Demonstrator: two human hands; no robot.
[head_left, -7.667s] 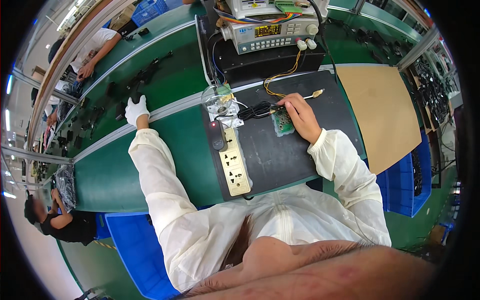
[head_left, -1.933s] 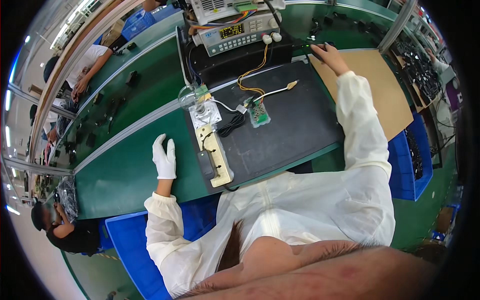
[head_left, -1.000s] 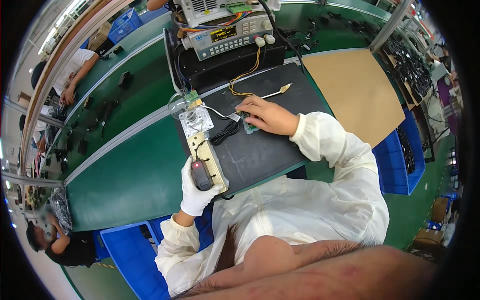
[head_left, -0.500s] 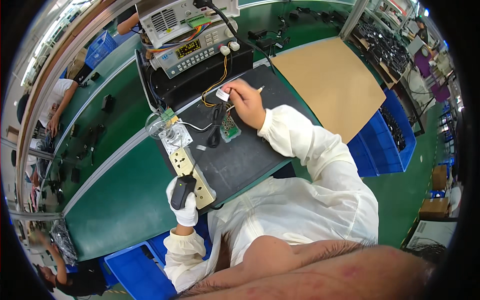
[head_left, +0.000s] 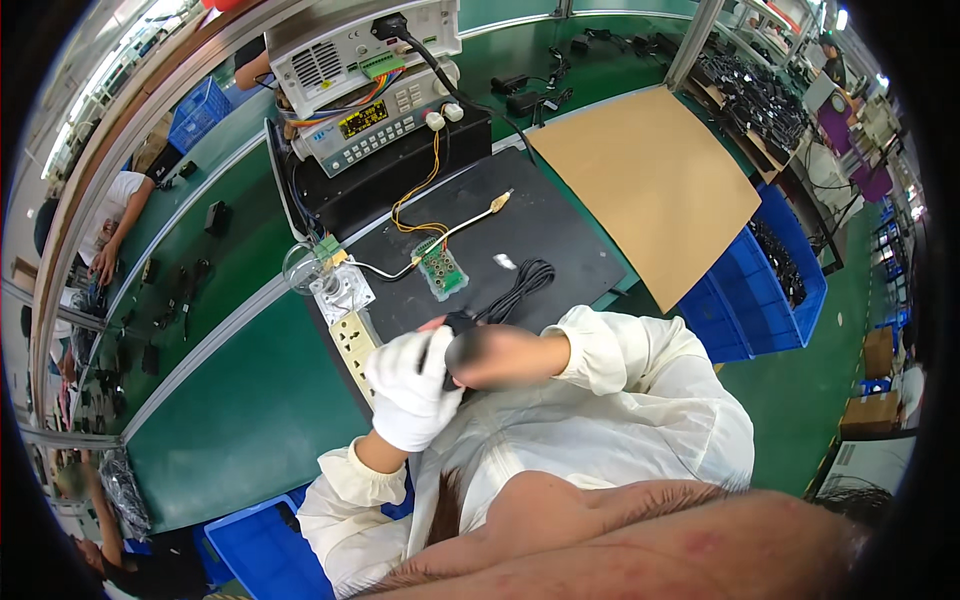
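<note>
Both hands close to chest: gloved left hand (head_left: 408,385) and bare right hand (head_left: 497,355) pinch a black adapter (head_left: 459,333) above the surface (head_left: 560,250); trailing cable (head_left: 518,288) may snag the circuit board (head_left: 441,273).

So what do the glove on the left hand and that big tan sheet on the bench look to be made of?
The glove on the left hand looks like soft white knit fabric: matte, with slight creases. The tan sheet looks like plain cardboard or heavy paper: flat, dull brown, with crisp cut edges. Which of the two it is cannot be told.
</note>
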